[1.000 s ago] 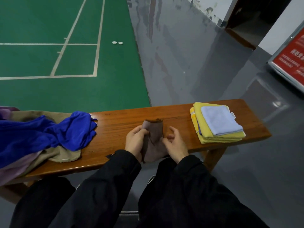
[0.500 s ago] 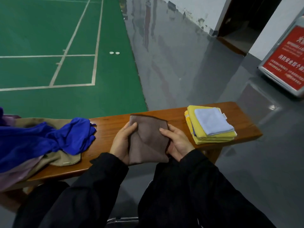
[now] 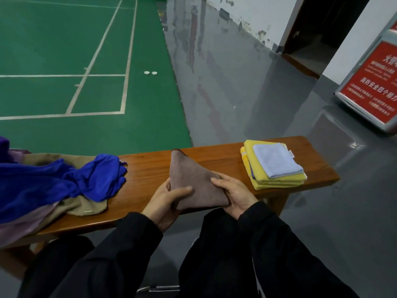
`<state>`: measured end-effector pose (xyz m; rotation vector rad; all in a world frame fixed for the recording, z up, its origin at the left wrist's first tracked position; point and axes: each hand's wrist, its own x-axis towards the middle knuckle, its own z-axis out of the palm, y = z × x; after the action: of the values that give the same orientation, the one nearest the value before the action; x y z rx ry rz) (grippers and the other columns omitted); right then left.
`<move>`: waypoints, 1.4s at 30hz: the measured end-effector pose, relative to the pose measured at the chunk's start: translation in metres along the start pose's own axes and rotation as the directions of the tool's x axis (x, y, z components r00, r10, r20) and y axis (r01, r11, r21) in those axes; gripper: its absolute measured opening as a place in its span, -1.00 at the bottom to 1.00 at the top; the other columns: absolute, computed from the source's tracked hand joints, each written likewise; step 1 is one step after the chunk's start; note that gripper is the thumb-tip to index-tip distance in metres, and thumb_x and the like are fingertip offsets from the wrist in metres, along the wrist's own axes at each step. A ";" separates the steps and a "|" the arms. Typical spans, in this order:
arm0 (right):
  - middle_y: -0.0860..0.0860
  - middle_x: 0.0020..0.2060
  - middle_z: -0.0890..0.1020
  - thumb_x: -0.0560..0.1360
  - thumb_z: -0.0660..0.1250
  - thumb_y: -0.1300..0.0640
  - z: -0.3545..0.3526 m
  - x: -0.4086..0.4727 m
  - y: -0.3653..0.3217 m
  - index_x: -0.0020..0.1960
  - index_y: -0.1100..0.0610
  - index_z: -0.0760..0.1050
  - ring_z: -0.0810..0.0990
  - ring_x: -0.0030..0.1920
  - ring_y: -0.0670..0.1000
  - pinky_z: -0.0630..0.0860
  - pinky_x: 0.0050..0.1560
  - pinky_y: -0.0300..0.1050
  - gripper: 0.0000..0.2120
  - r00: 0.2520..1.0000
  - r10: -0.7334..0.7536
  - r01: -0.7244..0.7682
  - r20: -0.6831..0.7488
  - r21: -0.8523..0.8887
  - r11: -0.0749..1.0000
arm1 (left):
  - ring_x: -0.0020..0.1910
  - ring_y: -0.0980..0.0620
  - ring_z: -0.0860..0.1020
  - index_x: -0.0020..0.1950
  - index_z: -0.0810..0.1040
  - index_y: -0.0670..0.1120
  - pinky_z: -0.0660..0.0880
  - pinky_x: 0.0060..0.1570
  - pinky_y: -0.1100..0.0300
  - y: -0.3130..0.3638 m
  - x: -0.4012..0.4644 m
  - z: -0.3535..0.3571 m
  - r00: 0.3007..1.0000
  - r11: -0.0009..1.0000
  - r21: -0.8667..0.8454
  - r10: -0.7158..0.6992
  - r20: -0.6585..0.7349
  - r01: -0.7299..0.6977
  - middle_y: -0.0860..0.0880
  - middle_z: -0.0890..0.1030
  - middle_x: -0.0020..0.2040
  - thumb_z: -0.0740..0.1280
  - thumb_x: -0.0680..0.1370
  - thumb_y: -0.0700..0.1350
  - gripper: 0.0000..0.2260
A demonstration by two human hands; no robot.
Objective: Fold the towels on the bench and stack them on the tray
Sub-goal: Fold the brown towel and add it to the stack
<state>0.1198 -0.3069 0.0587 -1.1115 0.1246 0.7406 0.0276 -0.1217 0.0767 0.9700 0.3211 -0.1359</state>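
Brown towel (image 3: 194, 183), folded, held just above the bench (image 3: 148, 168) front edge; left hand (image 3: 166, 200) and right hand (image 3: 234, 193) both grip it, thumbs on top. Folded stack (image 3: 275, 166) lies right of the right fingers, so that hand is nearer. No tray discernible.

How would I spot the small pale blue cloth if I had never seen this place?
Find the long brown wooden bench beside the green court. Near its right end sits a stack of folded yellow towels, and the pale blue folded cloth lies on top. It is the smallest, lightest piece there, unlike the rumpled dark blue towel heaped at the left.
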 end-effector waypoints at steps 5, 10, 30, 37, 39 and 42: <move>0.15 0.17 0.70 0.64 0.29 0.30 -0.003 -0.009 -0.006 0.45 0.02 0.39 0.72 0.12 0.08 0.65 -0.08 -0.09 -0.57 0.979 -0.103 0.093 -0.176 -0.065 0.994 | 0.28 -0.19 0.59 0.42 0.45 -0.13 0.54 0.23 -0.07 -0.005 0.016 0.008 0.984 0.978 0.143 0.161 -0.079 -0.149 -0.19 0.63 0.27 0.34 0.60 -0.33 -0.61; 0.10 0.16 0.67 0.66 0.22 0.34 -0.033 -0.028 -0.054 0.29 -0.17 0.48 0.67 0.15 -0.01 0.62 0.02 -0.18 -0.57 0.839 -0.491 0.330 -0.236 -0.497 0.803 | 0.44 0.33 0.36 0.66 0.01 0.09 0.30 0.46 0.26 -0.003 0.050 0.064 0.935 0.827 0.443 0.345 0.085 -0.345 0.15 0.33 0.51 0.27 0.65 -0.33 -0.30; 0.00 0.32 0.61 0.67 0.21 0.02 -0.163 0.008 -0.104 0.35 0.03 0.57 0.49 0.38 0.07 0.40 0.42 0.05 -0.69 0.800 -0.600 -0.123 -0.022 -0.984 -0.129 | 0.64 -0.18 -0.04 0.62 0.23 0.07 0.10 0.57 -0.14 -0.076 0.174 0.175 0.953 0.035 0.953 -0.001 0.302 -0.302 -0.16 -0.01 0.67 0.09 0.69 0.16 -0.51; -0.04 -0.05 0.68 0.61 0.26 0.07 -0.072 0.005 -0.091 0.03 0.05 0.65 0.55 0.05 0.01 0.45 0.19 -0.01 -0.82 0.580 -0.763 0.137 0.285 -0.958 -0.253 | 0.08 -0.02 0.61 0.06 0.66 -0.03 0.55 0.14 -0.01 -0.031 0.124 0.106 0.939 0.598 0.752 0.335 0.081 -0.278 0.02 0.69 0.02 0.19 0.60 0.08 -0.70; -0.05 0.00 0.68 0.60 0.29 0.10 -0.037 0.012 -0.073 0.05 0.05 0.65 0.55 0.08 -0.01 0.47 0.17 -0.05 -0.83 0.611 -0.711 0.261 0.348 -0.936 -0.235 | 0.00 -0.05 0.63 -0.02 0.65 -0.02 0.58 0.08 -0.10 -0.027 0.104 0.073 0.939 0.670 0.707 0.343 -0.026 -0.225 -0.01 0.69 -0.07 0.21 0.60 0.05 -0.74; -0.08 0.00 0.68 0.60 0.30 0.10 0.019 0.026 -0.034 0.04 0.04 0.66 0.54 0.09 -0.01 0.50 0.12 -0.05 -0.85 0.669 -0.600 0.393 0.438 -0.894 -0.214 | -0.07 -0.03 0.63 -0.08 0.62 0.03 0.59 0.05 -0.11 -0.020 0.075 0.013 0.909 0.661 0.732 0.390 -0.146 -0.166 0.01 0.68 -0.12 0.26 0.63 -0.02 -0.82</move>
<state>0.1550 -0.2864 0.0813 -2.4029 -0.9098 -0.2700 0.0965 -0.1415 0.0434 1.8193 0.3938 0.1989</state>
